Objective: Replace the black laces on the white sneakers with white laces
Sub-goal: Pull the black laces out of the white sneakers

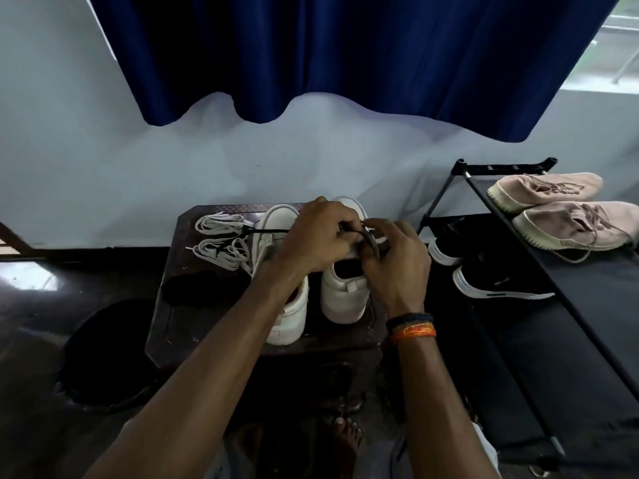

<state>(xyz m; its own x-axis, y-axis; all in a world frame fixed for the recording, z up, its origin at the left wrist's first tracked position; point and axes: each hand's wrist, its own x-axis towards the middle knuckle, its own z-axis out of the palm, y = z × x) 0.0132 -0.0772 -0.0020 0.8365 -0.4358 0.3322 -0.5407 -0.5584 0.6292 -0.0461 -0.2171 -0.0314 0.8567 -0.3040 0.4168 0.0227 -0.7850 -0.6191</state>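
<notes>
Two sneakers point(287, 271) stand on the desk point(179, 305), white laces point(218, 236) far left. Both hands, left point(318, 236) and right point(394, 257), pinch the black lace point(273, 231) over the right sneaker; a hard tug could snag an eyelet and tip it.

White sneakers point(342, 292) under the hands, black lace point(269, 231) and off-white laces point(221, 236) left of them, pink shoes point(553, 209) right, navy curtain point(345, 57) above.
</notes>
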